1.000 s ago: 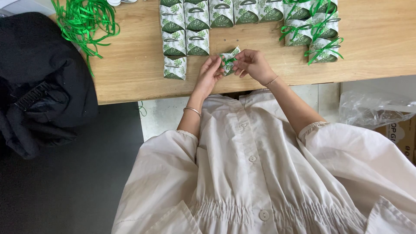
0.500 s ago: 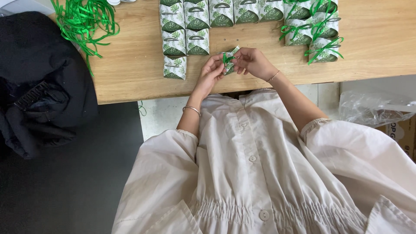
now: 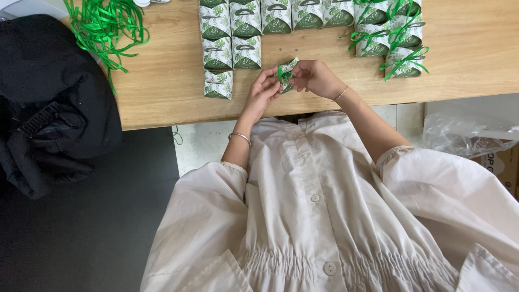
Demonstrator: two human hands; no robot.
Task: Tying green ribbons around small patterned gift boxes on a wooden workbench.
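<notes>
A black bag (image 3: 48, 103) and a tangle of green ribbon (image 3: 105, 27) are seen at the left of the wooden table (image 3: 162, 92). Plain leaf-print boxes (image 3: 232, 38) are lined up beside them. At the table's near edge, a small gift box (image 3: 286, 73) is pinched between the left hand (image 3: 262, 92) and right hand (image 3: 319, 78), fingers closed on its green ribbon bow (image 3: 282, 74). Ribbon-tied boxes (image 3: 394, 38) are grouped at the right.
</notes>
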